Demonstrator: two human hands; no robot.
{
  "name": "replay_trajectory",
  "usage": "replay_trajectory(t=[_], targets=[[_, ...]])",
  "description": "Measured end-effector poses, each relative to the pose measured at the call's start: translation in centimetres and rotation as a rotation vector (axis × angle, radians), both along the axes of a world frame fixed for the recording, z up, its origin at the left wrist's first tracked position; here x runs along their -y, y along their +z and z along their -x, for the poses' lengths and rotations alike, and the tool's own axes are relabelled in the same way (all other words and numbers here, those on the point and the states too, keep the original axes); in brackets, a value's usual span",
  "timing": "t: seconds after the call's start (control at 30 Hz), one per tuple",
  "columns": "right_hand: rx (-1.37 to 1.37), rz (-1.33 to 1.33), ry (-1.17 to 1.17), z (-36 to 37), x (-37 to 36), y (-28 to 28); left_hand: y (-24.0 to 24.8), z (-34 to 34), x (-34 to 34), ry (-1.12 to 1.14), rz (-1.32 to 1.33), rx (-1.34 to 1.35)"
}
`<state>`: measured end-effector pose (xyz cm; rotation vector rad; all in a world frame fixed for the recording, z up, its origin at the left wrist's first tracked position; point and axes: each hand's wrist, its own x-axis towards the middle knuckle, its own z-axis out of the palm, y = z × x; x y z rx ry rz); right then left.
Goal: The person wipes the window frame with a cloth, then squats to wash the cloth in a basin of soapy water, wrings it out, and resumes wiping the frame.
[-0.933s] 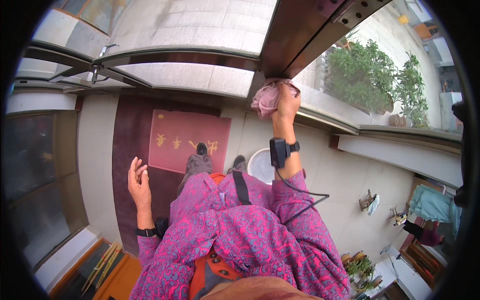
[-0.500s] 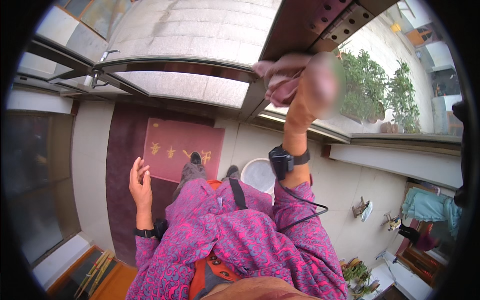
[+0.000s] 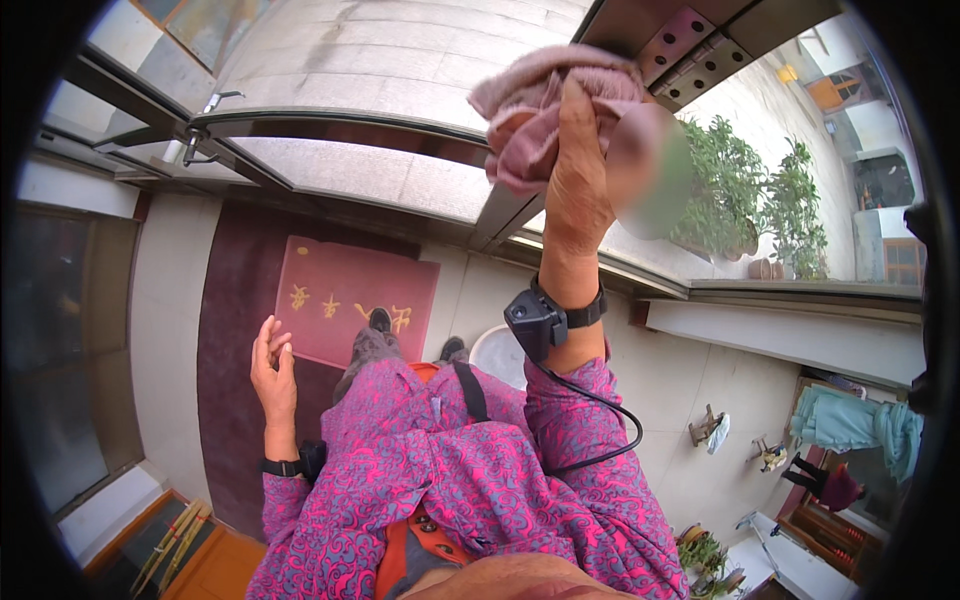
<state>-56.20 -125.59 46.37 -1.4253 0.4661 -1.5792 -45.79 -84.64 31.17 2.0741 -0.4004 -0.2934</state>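
A folded pink cloth (image 3: pixel 525 130) is gripped in my right hand (image 3: pixel 580 190), which is raised at the upper middle. Cloth and hand lie over the dark metal door frame (image 3: pixel 510 212), just left of a hinge plate (image 3: pixel 690 58) with several holes. A blurred patch hides part of the glass beside my fingers, so not all of them show. My left hand (image 3: pixel 272 375) hangs at the left, holding nothing, its fingers loosely apart above the dark red floor mat (image 3: pixel 235 290).
A glazed door with a metal handle (image 3: pixel 205 130) stands at the upper left. Green plants (image 3: pixel 735 190) show beyond the glass at right. On the floor lie a red mat (image 3: pixel 355 290) and a pale round bucket (image 3: pixel 497 355). Another person (image 3: pixel 835 487) is far right.
My right hand has moved the cloth left and slightly up along the frame, and the cloth looks more spread. My left hand stays open at the left.
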Motion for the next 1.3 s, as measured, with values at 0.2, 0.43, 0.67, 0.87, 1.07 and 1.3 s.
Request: replay_trajectory(t=[0.2,0.43,0.67,0.87,1.07,1.3], targets=[[-0.131,0.205,-0.071,-0.2,0.6,-5.0,-0.2,-0.1,-0.4,0.012,0.020,0.017],[-0.280,-0.406,-0.190,4.1,-0.9,-11.9,-0.2,0.0,-1.7,0.021,-0.008,0.021],[-0.164,0.185,-0.448,6.4,4.7,-4.2,-0.2,0.2,0.1,-0.062,0.018,0.030],[-0.342,-0.172,-0.204,8.0,3.6,-8.4,-0.4,0.2,0.5,-0.097,0.009,0.074],[-0.042,0.136,-0.245,10.0,6.8,-0.1,0.4,0.2,0.5,-0.088,0.015,0.066],[0.160,0.509,-0.278,6.7,11.8,17.4,1.4,0.1,1.3,-0.134,0.044,0.114]])
